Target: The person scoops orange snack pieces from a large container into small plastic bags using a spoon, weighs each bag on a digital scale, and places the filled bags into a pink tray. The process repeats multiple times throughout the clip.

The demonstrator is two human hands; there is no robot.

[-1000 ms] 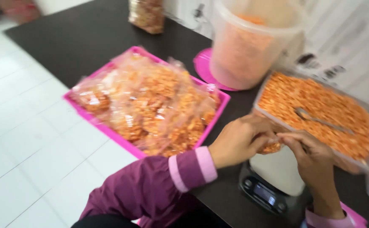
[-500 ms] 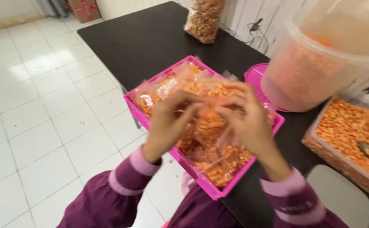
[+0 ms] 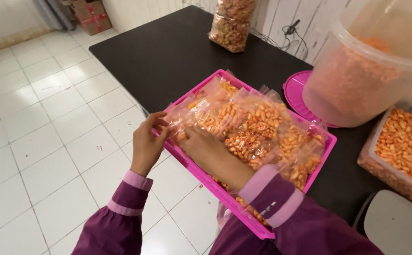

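A pink plastic tray (image 3: 326, 156) sits at the near edge of a black table (image 3: 177, 52), piled with several clear bags of orange snack pieces (image 3: 258, 125). My left hand (image 3: 147, 141) grips the tray's near left corner, fingers pinching the edge of a clear snack bag (image 3: 191, 115) there. My right hand (image 3: 206, 148) presses flat on that same bag inside the tray. Both arms wear purple sleeves with pink cuffs.
A large translucent tub of orange snacks (image 3: 361, 71) stands on a pink lid (image 3: 295, 92) right of the tray. An open clear box of snacks (image 3: 401, 151) lies far right, a grey scale plate (image 3: 397, 226) below it. A tall filled bag (image 3: 232, 23) stands at the back. White tiled floor lies left.
My hands left the scale and box at the right, carried a bag over the tray, and now rest on it at the tray's left corner. The view has swung left.
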